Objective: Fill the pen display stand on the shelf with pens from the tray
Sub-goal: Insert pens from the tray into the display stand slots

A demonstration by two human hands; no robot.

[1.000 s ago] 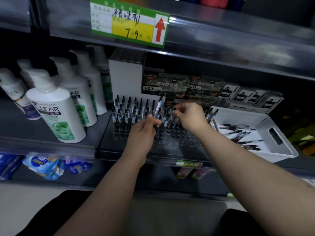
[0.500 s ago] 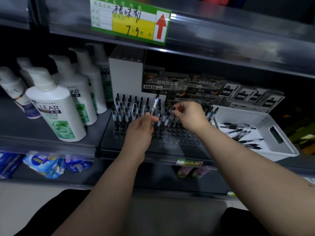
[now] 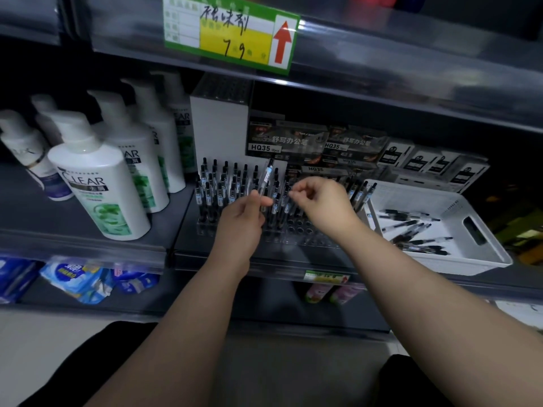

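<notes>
Clear plastic, the stand (image 3: 296,230) sits on the shelf (image 3: 182,227) with its holes facing up, so each pen drops in tip-down and stands cap-high for a shopper to pull. Its nine o'clock half is packed with black-capped pens (image 3: 223,186). The holes toward five o'clock are bare, and I judge the filling goes there next. My left hand (image 3: 241,218) pinches one pen (image 3: 264,183) low on the barrel between thumb and fingers, above the filled rows, with its cap leaning toward one o'clock; I'd guess the low grip is to steer the tip. My right hand (image 3: 320,204) is curled, fingertips bunched at the top of a standing pen, though I cannot tell whether it truly grips that pen. The tray (image 3: 476,265) lies just beside the stand at its three o'clock, loose pens (image 3: 417,230) flat inside, handy for the right hand. Shampoo bottles (image 3: 97,183) stand at nine o'clock, pen boxes (image 3: 288,142) at twelve
</notes>
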